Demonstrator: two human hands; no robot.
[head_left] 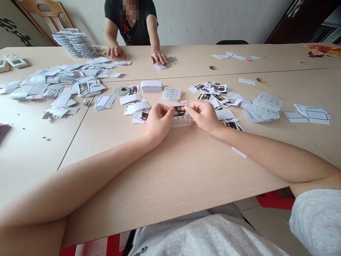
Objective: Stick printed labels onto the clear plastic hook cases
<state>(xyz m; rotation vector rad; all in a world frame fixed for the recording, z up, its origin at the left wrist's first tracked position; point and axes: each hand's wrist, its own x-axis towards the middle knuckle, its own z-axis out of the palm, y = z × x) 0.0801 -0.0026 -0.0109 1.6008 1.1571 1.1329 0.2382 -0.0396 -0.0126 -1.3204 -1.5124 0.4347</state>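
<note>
Both hands meet over a small clear plastic box (181,122) near the middle of the table. My left hand (160,122) pinches the left end of a black printed label (179,111), which lies across the upper part of the box. At the label's other end, the thumb and fingers of my right hand (204,116) are closed on it. Whether the fingertips also grip the box is hard to make out. Just beyond stands another clear box (171,93), with a stack of white cards (151,86) to its left. Loose printed labels (213,93) lie beyond my right hand.
Clear boxes (263,106) are piled at right, near white cards (310,113). A large heap of white packets (53,80) covers the left side, with a tape roll (122,91) nearer the middle. Opposite, another person's hands (159,57) rest on the table by stacked packs (76,42).
</note>
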